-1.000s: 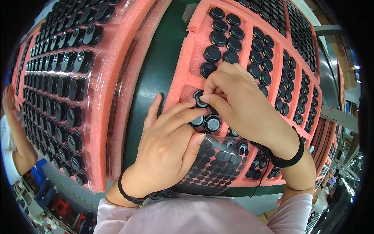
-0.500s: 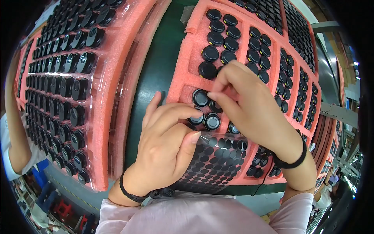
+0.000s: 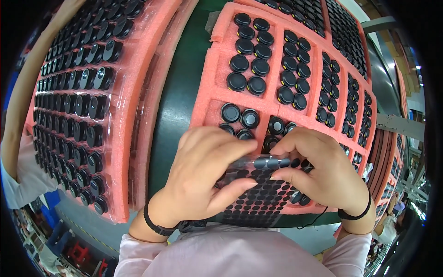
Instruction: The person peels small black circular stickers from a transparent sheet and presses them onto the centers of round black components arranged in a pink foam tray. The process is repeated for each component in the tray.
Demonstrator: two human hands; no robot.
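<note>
Clear dotted sheet [image 3: 258, 194]: lay between left hand [image 3: 196, 173] and right hand [image 3: 325, 171], far edge bent. Hands: left, thumb and fingers parted around that edge; right, curled at it, grip unclear. Round black units [image 3: 249, 118]: lay just beyond; a snagging edge risked tipping them. Black discs [image 3: 249, 199], on sheet: sharper bending risked loosening them.

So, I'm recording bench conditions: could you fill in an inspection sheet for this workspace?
Surface: dark green bench top, showing between foam trays.
Job's things: clear sheet of black discs; round black parts in pink foam tray.
Clutter: clear film piece at the tray's far-left corner.
Hands: left hand and right hand at the sheet's far edge; grip unclear.
Cables: thin black cord, near edge.
Surroundings: second foam tray at left; another person's arm, far left.
</note>
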